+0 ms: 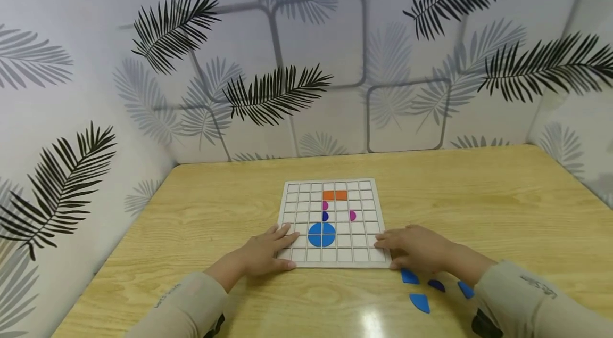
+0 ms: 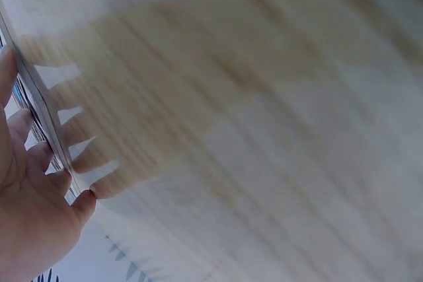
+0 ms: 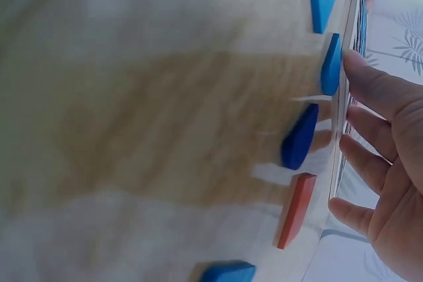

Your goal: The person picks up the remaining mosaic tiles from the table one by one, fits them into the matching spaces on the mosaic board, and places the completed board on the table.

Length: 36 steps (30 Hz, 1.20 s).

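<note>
A white gridded board (image 1: 293, 210) lies flat on the table. It carries two orange squares (image 1: 334, 195), a blue disc of quarter pieces (image 1: 322, 235), two magenta half-discs, one at its right (image 1: 353, 215), and a dark blue half-disc (image 1: 325, 216). My left hand (image 1: 263, 254) rests at the board's lower left corner, fingers spread over the edge. On the lower right edge, my right hand (image 1: 417, 248) touches the board with thumb and fingers extended. Neither hand holds a loose piece.
Loose blue quarter pieces (image 1: 420, 303) and a dark blue half-disc (image 1: 437, 286) lie on the wooden table (image 1: 215, 199) near my right wrist. An orange piece (image 3: 297, 211) shows in the right wrist view. A leaf-patterned wall (image 1: 325, 114) stands behind the table.
</note>
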Available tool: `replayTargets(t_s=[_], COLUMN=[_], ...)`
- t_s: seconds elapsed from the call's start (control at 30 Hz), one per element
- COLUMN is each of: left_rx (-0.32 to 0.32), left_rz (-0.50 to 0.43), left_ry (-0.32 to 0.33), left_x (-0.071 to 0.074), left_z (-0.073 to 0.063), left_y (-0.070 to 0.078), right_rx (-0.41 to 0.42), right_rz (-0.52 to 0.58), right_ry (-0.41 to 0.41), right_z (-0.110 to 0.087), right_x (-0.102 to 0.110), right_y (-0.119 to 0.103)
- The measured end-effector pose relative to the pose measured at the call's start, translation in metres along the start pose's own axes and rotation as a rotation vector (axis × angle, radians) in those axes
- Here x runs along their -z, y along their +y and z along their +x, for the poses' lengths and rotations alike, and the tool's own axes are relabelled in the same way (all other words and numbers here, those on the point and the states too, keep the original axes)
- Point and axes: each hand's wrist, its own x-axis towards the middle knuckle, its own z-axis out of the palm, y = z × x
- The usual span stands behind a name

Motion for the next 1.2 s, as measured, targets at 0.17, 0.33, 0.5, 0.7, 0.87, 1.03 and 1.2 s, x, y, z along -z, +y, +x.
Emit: replayTargets(t_s=[0.17,0.33,0.5,0.7,0.87,1.03,1.2], left_rx=[-0.004,-0.007,-0.015,-0.019,-0.011,-0.004,-0.006], left_rz=[-0.010,-0.005,0.000,0.003,0.002,0.002,0.002], left_ry=[-0.003,0.001,0.010,0.020,0.016,0.013,0.020], left_x=[0.004,0.005,0.005,0.004,0.002,0.001,0.003], left_z=[-0.002,-0.004,-0.004,-0.003,-0.002,-0.002,-0.003], left_y=[0.003,0.003,0.002,0.002,0.001,0.001,0.002], right_rx=[0.005,0.007,-0.011,-0.098,-0.136,-0.172,-0.216], right_rz=[0.010,0.025,0.067,0.193,0.222,0.261,0.284], right_ry=[0.034,0.062,0.099,0.122,0.144,0.155,0.173], right_z=[-0.003,-0.010,-0.020,-0.036,-0.050,-0.066,-0.080], right_x=[-0.001,0.001,0.005,0.011,0.015,0.014,0.013], right_y=[0.002,0.004,0.005,0.005,0.006,0.009,0.014])
